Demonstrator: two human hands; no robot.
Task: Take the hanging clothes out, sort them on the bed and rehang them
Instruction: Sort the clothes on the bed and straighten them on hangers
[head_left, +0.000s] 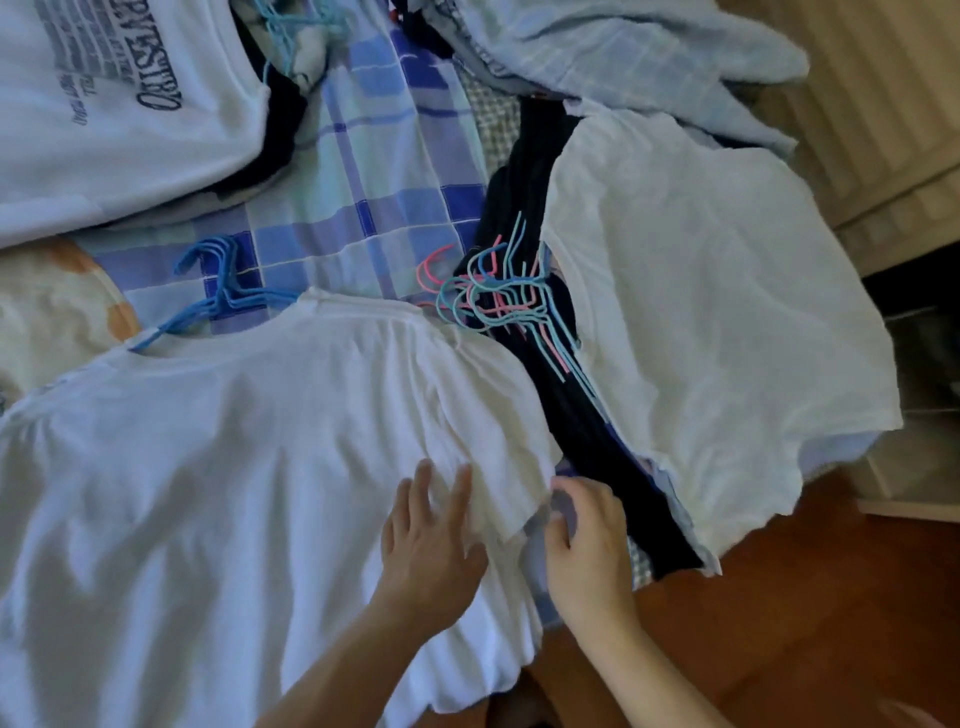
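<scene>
my left hand (426, 540) lies flat with straight fingers on the soft white t-shirt pile (249, 467) on the checked blue bed sheet (363, 171). my right hand (587, 540) pinches its sleeve edge. if i tug, the pile may slide to the brown wood floor (805, 613).

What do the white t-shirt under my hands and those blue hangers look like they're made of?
White t-shirt: soft matte knit, probably cotton; it wrinkles and drapes limply. Blue hangers: thin bent rods with a smooth coloured coat, likely plastic-coated wire, though solid plastic can't be ruled out.
</scene>
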